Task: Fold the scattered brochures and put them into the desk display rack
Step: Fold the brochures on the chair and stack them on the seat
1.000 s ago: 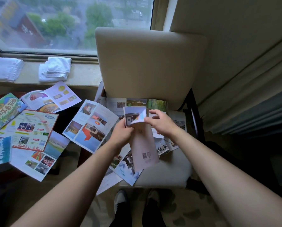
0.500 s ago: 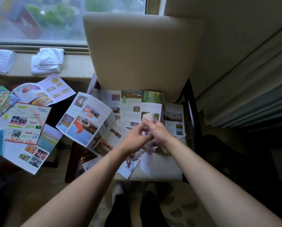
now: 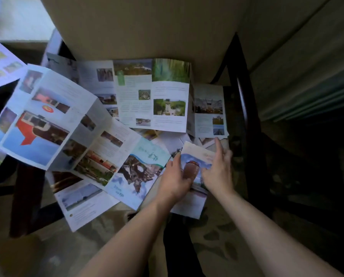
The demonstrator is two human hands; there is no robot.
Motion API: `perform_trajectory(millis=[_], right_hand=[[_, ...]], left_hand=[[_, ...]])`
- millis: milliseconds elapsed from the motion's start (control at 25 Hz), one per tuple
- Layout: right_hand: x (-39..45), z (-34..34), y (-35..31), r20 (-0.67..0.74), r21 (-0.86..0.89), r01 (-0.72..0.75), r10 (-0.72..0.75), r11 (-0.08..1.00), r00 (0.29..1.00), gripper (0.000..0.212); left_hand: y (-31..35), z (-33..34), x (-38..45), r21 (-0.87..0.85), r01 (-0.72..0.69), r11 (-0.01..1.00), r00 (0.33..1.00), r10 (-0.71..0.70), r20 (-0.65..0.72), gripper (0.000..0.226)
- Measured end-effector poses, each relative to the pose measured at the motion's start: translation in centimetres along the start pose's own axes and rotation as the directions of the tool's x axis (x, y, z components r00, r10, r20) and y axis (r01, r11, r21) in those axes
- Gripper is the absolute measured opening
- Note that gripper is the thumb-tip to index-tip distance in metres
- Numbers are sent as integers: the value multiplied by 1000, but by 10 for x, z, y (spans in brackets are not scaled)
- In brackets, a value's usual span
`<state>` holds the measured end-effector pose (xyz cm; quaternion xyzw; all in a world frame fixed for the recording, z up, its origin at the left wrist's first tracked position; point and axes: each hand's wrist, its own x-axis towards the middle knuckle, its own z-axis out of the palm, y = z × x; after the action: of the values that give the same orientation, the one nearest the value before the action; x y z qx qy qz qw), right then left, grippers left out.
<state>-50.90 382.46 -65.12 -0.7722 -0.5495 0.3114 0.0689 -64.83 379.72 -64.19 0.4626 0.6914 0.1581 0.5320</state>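
Cream chair seat (image 3: 189, 196) is buried under unfolded brochures: boat brochure (image 3: 41, 124) at left, garden brochure (image 3: 153, 96) against the backrest. Both my hands sit on the folded brochure (image 3: 195, 162) at the seat's front right (blue sky cover, brown shape). Left hand (image 3: 176, 178) pinches its left edge, thumb on top; right hand (image 3: 220, 170) presses the right side, fingers straight.

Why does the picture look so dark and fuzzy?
Head view: dim room, so the right side falls into shadow; the brochures' small print is smeared, and the hands on the folded brochure look soft; the wide lens bends the chair frame.
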Motion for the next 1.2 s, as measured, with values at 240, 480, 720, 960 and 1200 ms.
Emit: perform_trajectory(millis=[240,480,720,960,1200], right_hand=[[29,42,50,-114,-277,-11,-21,961,993,95],[-5,55,51,-77,-466,149,-208,872,975,77],[-10,51,45,66,-434,108,-89,894,994,57],[-40,33,-21,100,-201,-59,80,978,992,8],[-67,105,-102,341,65,-189,156,980,927,66]], left_hand=[[-35,45,20,491,-146,859,989,138,53,89],[-52,57,10,751,-385,536,923,248,295,78],[-51,21,14,706,-491,510,866,373,333,52],[-88,-82,-1,664,-109,739,978,201,-63,47],[-132,-104,-6,629,85,773,987,-151,52,104]])
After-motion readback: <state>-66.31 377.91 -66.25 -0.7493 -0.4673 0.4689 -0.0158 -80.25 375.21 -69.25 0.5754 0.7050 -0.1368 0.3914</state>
